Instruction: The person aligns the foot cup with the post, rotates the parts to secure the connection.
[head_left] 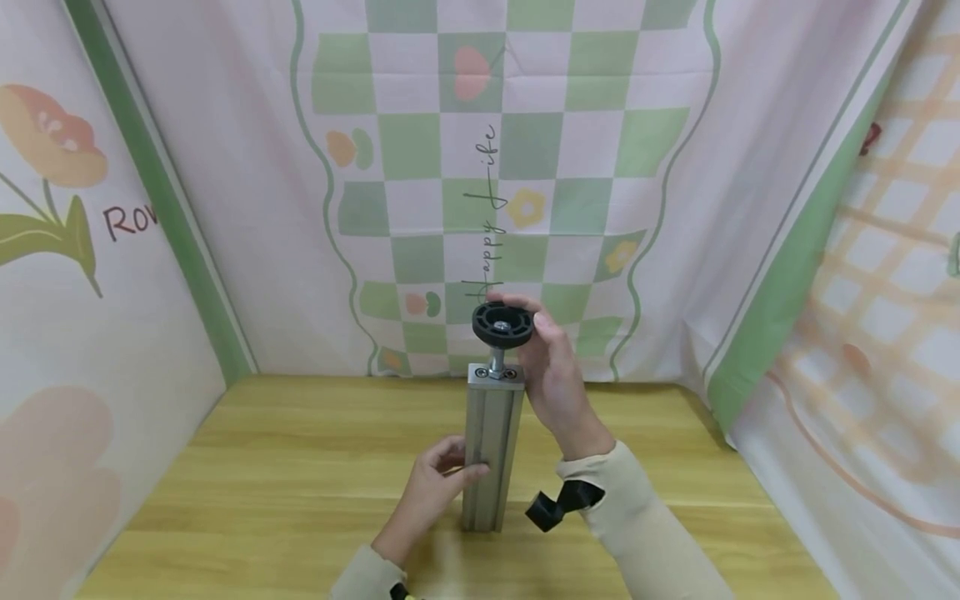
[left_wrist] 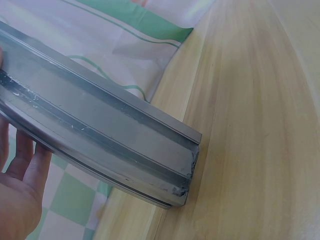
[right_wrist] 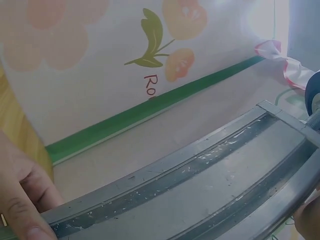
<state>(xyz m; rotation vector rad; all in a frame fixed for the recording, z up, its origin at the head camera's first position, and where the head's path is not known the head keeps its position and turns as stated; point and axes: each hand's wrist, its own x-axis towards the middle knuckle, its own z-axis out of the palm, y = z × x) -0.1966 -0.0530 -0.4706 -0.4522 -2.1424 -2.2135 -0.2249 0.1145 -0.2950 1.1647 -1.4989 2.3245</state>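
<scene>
A silvery aluminium profile (head_left: 489, 450) with lengthwise grooves stands upright over the table, its plated end on top. From that plate rises a metal threaded stem carrying a black round levelling foot (head_left: 502, 327). My left hand (head_left: 435, 487) grips the profile low down, thumb across the front face. At the top, my right hand (head_left: 558, 379) holds the rim of the foot with curled fingers and thumb. Small pale flecks lie in the groove of the profile (right_wrist: 210, 165) in the right wrist view. Whether the lower end of the profile (left_wrist: 150, 160) touches the table cannot be told.
A wood-grain table (head_left: 300, 467) lies beneath the hands. Behind it hangs a curtain (head_left: 412, 150) with green checks; patterned cloth also hangs at left and right. A black strap (head_left: 558, 504) sticks out from the right wrist.
</scene>
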